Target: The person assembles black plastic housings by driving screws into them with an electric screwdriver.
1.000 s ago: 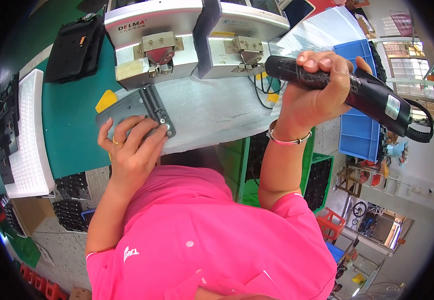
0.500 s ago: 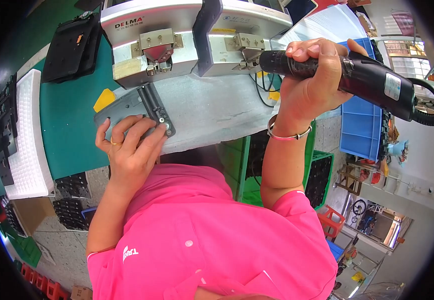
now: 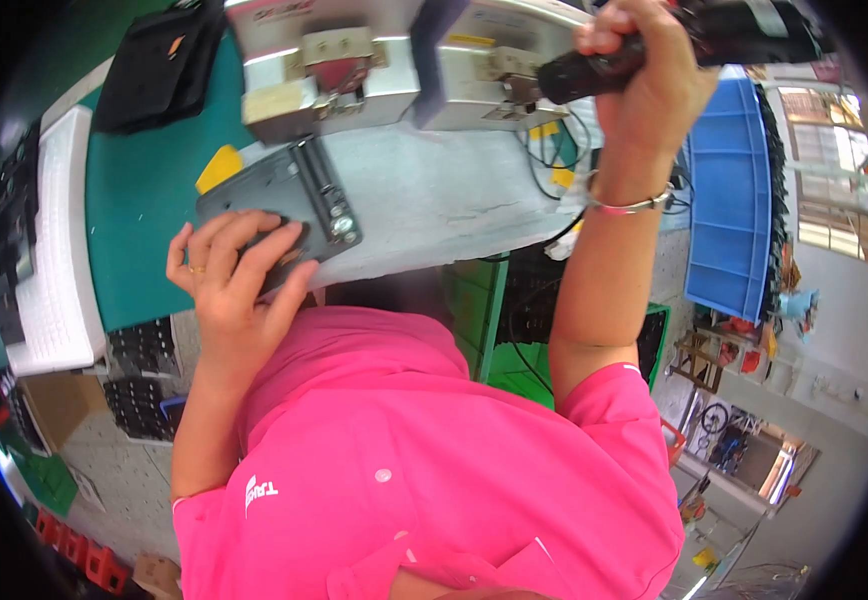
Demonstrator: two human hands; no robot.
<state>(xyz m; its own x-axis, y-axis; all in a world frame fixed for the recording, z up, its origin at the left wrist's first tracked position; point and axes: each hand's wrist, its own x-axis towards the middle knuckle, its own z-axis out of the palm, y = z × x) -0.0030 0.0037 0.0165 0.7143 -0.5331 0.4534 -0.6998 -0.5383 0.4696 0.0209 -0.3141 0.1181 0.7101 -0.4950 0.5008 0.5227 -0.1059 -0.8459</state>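
Head view: a flat dark-grey metal plate, long axis slanting toward the desk's near edge, is pinned under the spread left hand; a black cylindrical power screwdriver is gripped by the right hand, pointing left

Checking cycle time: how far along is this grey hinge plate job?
Done: the flat grey hinge plate lies on the grey worktop, pinned by the left hand. In hand: the right hand grips a black electric screwdriver, raised beside the white press machines, clear of the plate. Left: driving; screw state unreadable.
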